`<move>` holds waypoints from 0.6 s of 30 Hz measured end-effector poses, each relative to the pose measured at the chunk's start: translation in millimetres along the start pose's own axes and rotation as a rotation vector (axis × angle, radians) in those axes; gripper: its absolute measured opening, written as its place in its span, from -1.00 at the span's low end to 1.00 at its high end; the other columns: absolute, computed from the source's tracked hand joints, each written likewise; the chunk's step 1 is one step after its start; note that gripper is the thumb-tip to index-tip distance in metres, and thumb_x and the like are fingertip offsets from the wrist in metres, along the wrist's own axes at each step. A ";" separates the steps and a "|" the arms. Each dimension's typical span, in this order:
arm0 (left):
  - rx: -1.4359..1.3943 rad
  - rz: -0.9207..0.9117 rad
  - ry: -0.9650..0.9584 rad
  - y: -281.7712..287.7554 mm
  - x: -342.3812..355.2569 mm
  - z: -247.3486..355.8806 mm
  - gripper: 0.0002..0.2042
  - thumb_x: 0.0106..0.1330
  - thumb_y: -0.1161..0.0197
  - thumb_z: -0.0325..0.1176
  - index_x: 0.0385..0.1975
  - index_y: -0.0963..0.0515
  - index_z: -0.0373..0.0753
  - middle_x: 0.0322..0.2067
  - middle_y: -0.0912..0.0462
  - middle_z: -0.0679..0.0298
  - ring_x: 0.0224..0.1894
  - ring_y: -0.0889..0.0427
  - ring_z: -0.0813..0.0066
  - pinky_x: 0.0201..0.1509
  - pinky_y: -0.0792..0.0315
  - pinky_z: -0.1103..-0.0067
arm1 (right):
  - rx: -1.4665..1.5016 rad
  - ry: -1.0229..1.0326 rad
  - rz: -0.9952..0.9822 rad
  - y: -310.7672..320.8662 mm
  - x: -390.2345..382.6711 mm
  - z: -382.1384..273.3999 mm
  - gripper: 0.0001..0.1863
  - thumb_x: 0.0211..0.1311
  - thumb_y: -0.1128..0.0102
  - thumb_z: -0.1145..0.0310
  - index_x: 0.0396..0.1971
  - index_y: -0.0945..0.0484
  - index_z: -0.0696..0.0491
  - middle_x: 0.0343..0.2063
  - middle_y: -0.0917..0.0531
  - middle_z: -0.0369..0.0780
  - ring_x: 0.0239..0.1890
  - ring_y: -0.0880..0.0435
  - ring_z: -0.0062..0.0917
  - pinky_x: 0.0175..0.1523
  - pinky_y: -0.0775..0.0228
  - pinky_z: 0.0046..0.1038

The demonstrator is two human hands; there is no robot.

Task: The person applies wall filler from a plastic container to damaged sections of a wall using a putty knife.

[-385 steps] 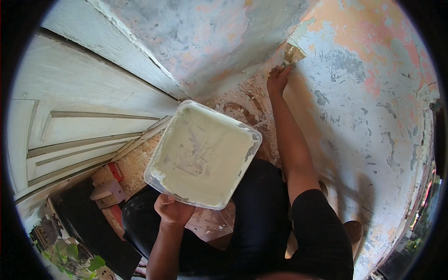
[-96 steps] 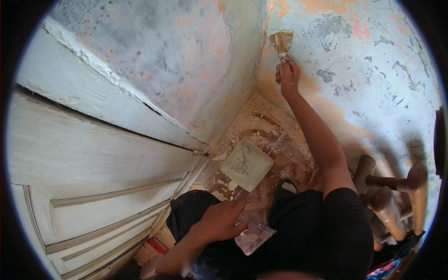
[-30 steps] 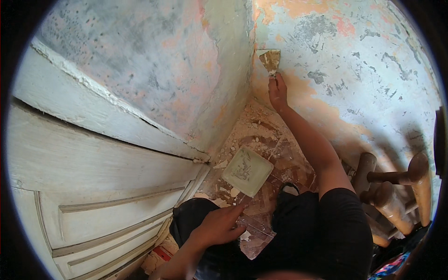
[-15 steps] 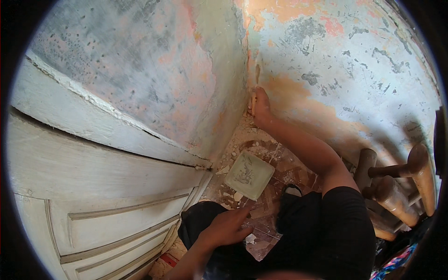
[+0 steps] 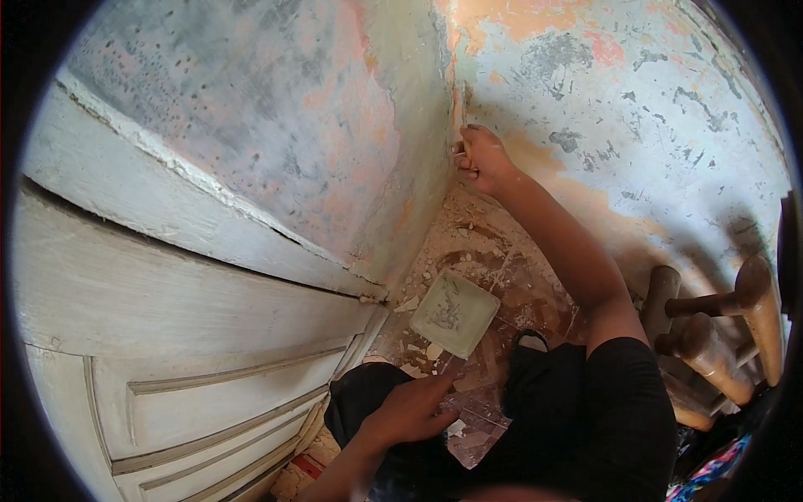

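Note:
My right hand point(image 5: 485, 157) is wrapped round the light-coloured handle of a scraper point(image 5: 463, 100), held up at the corner where two walls meet. Its narrow blade points upward along the peeling right wall point(image 5: 619, 125). Whether the blade's edge touches the plaster I cannot tell. My left hand point(image 5: 414, 408) rests over my left knee, its fingers stretched out and holding nothing. On the floor between my hands and the corner lies a pale green square tray or lid point(image 5: 473, 322) with grey smears on it.
Plaster crumbs and flakes point(image 5: 410, 305) litter the reddish patterned floor point(image 5: 539, 289). A white panelled door point(image 5: 234, 368) stands along the left. To the right is an overturned wooden stool point(image 5: 711, 356), its legs pointing toward the wall, with colourful cloth point(image 5: 711, 473) below.
My right hand has moved up along the corner with the scraper, its wrist bent differently. The view has shifted slightly. My left hand stays on my knee.

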State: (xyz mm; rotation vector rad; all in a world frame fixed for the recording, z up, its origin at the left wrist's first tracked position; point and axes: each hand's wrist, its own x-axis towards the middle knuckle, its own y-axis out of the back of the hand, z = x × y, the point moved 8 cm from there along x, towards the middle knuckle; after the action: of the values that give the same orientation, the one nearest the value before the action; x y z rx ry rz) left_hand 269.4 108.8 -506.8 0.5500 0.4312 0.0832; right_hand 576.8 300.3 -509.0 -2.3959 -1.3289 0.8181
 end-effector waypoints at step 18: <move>0.033 -0.014 0.003 1.8 -3.6 -4.4 -0.46 0.24 -0.19 -0.17 0.18 -0.24 -0.22 -0.22 -0.56 -0.01 -0.26 -0.61 0.07 -0.21 -0.47 0.33 | -0.406 0.128 0.034 -6.7 13.9 -15.8 -0.45 0.29 0.11 0.39 0.30 -0.11 -0.01 -0.59 -0.37 -0.33 -0.68 -0.29 -0.68 -0.69 -0.02 -0.59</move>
State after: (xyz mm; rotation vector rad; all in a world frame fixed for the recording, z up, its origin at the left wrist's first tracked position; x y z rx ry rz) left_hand 264.4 111.7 -507.9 0.5794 0.4394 0.0635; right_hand 587.5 316.0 -497.8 -2.7263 -1.5250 0.4220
